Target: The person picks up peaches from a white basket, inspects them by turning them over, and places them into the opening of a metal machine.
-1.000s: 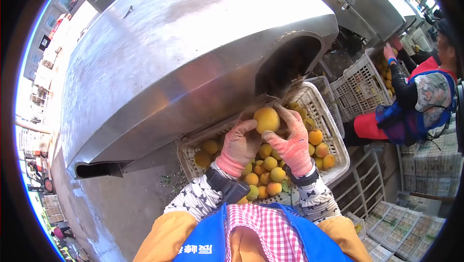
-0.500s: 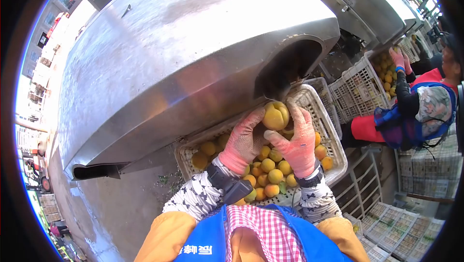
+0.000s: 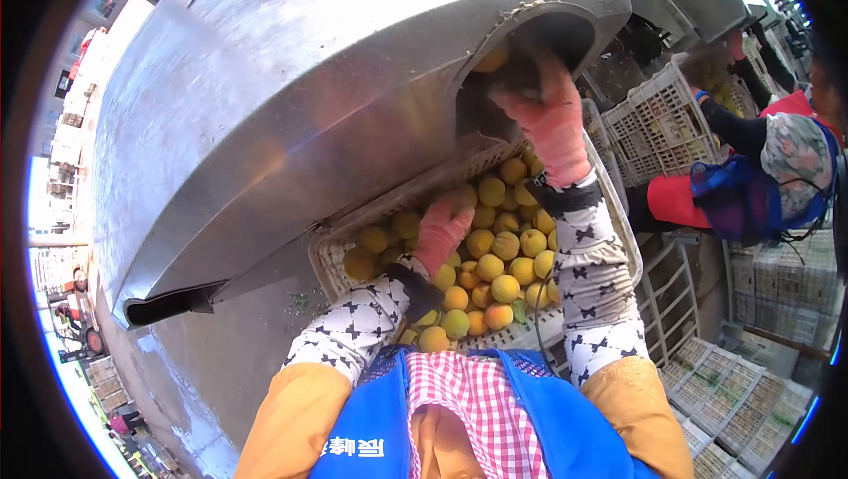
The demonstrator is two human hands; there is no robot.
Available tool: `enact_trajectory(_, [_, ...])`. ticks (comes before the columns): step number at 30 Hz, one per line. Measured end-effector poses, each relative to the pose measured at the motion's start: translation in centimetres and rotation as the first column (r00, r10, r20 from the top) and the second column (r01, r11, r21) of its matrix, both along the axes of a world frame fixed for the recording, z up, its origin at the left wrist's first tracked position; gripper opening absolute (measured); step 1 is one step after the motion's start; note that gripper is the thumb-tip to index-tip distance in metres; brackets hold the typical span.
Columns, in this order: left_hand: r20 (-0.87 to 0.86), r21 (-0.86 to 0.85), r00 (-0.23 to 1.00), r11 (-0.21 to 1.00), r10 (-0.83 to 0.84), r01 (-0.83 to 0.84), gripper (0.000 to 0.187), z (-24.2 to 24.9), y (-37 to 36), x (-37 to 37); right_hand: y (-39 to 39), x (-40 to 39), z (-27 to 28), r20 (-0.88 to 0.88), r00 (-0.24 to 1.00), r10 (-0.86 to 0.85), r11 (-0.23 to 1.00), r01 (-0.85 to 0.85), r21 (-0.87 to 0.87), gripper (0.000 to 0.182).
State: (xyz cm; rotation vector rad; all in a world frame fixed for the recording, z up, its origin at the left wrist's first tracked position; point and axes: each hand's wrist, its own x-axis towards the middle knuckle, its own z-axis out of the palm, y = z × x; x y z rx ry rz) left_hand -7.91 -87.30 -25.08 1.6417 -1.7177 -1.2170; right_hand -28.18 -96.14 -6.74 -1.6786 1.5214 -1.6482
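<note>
My left hand, in a pink glove, reaches down among the peaches in a white plastic crate. Its fingertips touch or rest by a peach near the crate's far side, and whether they grip it is unclear. Raised above the crate, my right hand is at the round opening of a metal chute. Its fingers are blurred and partly in the dark opening. A yellow peach shows just inside that opening, left of the fingers.
The large metal housing spans the area ahead and left. At the right, a co-worker in a blue vest bends by another white crate. Stacked crates stand at the lower right, beside a metal rack.
The two hands have parted, and the peach held between them is gone from there. My right hand has moved up to the chute opening; my left hand has lowered into the crate.
</note>
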Motion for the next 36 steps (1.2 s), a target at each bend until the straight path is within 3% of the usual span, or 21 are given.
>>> enact_trajectory(1, [0.119,-0.105,0.975,0.974,-0.188,0.201,0.059,1.4,-0.6,0.3,1.5,-0.7,1.6,0.053,0.998,-0.021,0.998,0.018,0.059,0.056])
enact_trajectory(2, [0.114,-0.099,0.976,0.975,-0.187,0.198,0.059,2.1,-1.0,0.0,3.5,-1.3,2.4,0.105,0.994,-0.044,0.992,0.031,0.118,0.05])
enact_trajectory(4, [0.39,-0.163,0.817,0.841,-0.425,0.516,0.059,2.5,-1.4,-0.4,5.5,-3.1,-0.9,0.001,0.999,-0.053,0.989,0.053,0.137,0.034])
enact_trajectory(5, [0.385,-0.155,0.817,0.842,-0.429,0.516,0.059,2.1,-1.8,-0.8,6.4,-3.4,-3.1,-0.026,0.999,-0.019,0.992,0.023,0.124,0.029])
enact_trajectory(7, [0.599,0.05,0.546,0.707,-0.586,0.705,0.048,0.5,-2.7,-2.0,8.2,-3.3,-7.8,-0.182,0.979,0.09,0.853,0.019,0.521,0.032])
enact_trajectory(8, [0.597,0.052,0.544,0.704,-0.59,0.708,0.048,-0.9,-3.2,-2.5,8.4,-2.6,-9.8,-0.173,0.974,0.143,0.717,0.018,0.697,0.034])
enact_trajectory(10, [0.426,-0.118,0.756,0.798,-0.497,0.591,0.034,-2.7,-4.0,-3.1,7.3,-0.8,-12.6,-0.507,0.75,0.424,0.588,0.198,0.784,0.049])
enact_trajectory(11, [0.431,-0.106,0.748,0.794,-0.505,0.598,0.034,-2.8,-3.8,-3.5,6.4,0.2,-14.3,-0.561,0.647,0.516,0.513,0.29,0.808,0.048])
enact_trajectory(13, [0.123,-0.099,0.915,0.913,-0.384,0.396,0.026,-0.6,-3.9,-4.5,5.3,1.7,-17.2,-0.584,0.543,0.603,0.448,0.375,0.812,0.048])
enact_trajectory(16, [0.347,-0.123,0.79,0.81,-0.506,0.573,0.02,-2.9,-4.2,-4.1,5.1,2.0,-18.0,-0.644,0.64,0.42,0.565,0.37,0.737,0.049])
enact_trajectory(19, [0.302,-0.069,0.865,0.895,-0.401,0.44,0.017,-3.8,-4.0,-4.3,6.6,-0.5,-15.0,-0.619,0.482,0.62,0.602,0.213,0.769,0.05])
enact_trajectory(20, [0.3,-0.07,0.868,0.898,-0.396,0.434,0.017,-3.4,-4.1,-4.1,8.4,-1.6,-13.9,-0.458,0.782,0.422,0.701,0.038,0.712,0.05])
enact_trajectory(21, [0.528,-0.148,0.711,0.774,-0.465,0.616,0.018,-2.6,-4.2,-3.9,9.6,-2.1,-12.9,-0.171,0.959,0.226,0.808,-0.087,0.582,0.049])
enact_trajectory(22, [0.729,-0.158,0.503,0.601,-0.464,0.784,0.02,-2.2,-3.9,-3.7,10.4,-1.8,-12.0,-0.173,0.958,0.231,0.804,-0.088,0.588,0.049])
enact_trajectory(25, [0.783,-0.043,0.392,0.587,-0.483,0.809,0.028,-2.9,-4.5,-4.4,11.3,-1.4,-11.3,-0.582,0.735,0.348,0.749,0.155,0.644,0.048])
enact_trajectory(26, [0.789,-0.05,0.392,0.585,-0.474,0.81,0.028,-3.2,-5.0,-4.6,10.6,-1.2,-12.1,-0.586,0.736,0.339,0.757,0.157,0.635,0.048])
enact_trajectory(29, [0.769,0.043,0.368,0.616,-0.523,0.786,0.027,-4.1,-3.7,-4.3,9.1,0.7,-15.7,-0.609,0.424,0.67,0.61,0.153,0.777,0.058])
enact_trajectory(32, [0.72,-0.101,0.544,0.711,-0.431,0.696,0.022,-4.0,-3.8,-4.2,6.9,2.1,-16.7,-0.572,0.349,0.742,0.488,0.305,0.818,0.057])
enact_trajectory(34, [0.816,0.101,0.25,0.555,-0.521,0.826,0.029,0.0,-4.6,-4.4,7.4,0.0,-13.3,-0.533,0.484,0.694,0.482,0.238,0.843,0.058])
enact_trajectory(35, [0.819,0.086,0.264,0.564,-0.51,0.821,0.029,1.5,-4.8,-4.0,9.1,-1.1,-11.2,-0.494,0.715,0.496,0.624,0.103,0.775,0.06])
enact_trajectory(36, [0.371,0.219,0.647,0.74,-0.666,0.635,0.035,2.9,-4.9,-3.3,10.5,-2.2,-9.2,-0.351,0.89,0.292,0.76,0.007,0.65,0.063])
